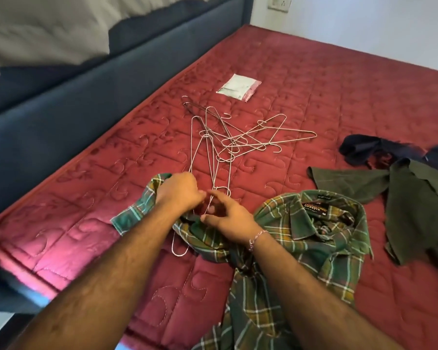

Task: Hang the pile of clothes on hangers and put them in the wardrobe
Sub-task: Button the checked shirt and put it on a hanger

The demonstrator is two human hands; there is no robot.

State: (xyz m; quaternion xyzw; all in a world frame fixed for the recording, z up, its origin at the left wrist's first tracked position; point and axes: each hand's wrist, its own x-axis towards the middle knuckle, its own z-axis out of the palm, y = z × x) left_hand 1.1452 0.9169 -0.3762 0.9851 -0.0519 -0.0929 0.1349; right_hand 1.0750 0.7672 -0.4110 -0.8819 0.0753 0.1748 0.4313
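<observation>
On red mattress point(314, 79), crumpled green plaid shirt point(321, 238), wire hangers point(238, 140)

Both hands, left point(178, 192) and right point(229, 215), curled, nearly touching

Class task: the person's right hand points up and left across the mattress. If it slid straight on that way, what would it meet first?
Most likely the left hand, which grips the plaid shirt directly ahead of the right hand; depth is unclear, so it might touch the wire hanger between them first.

Hangers point(228, 140) lie mid-frame on the mattress point(339, 84), a packet point(239, 87) above them, a shirt point(301, 236) lower right, more clothes point(402, 188) at right.
</observation>
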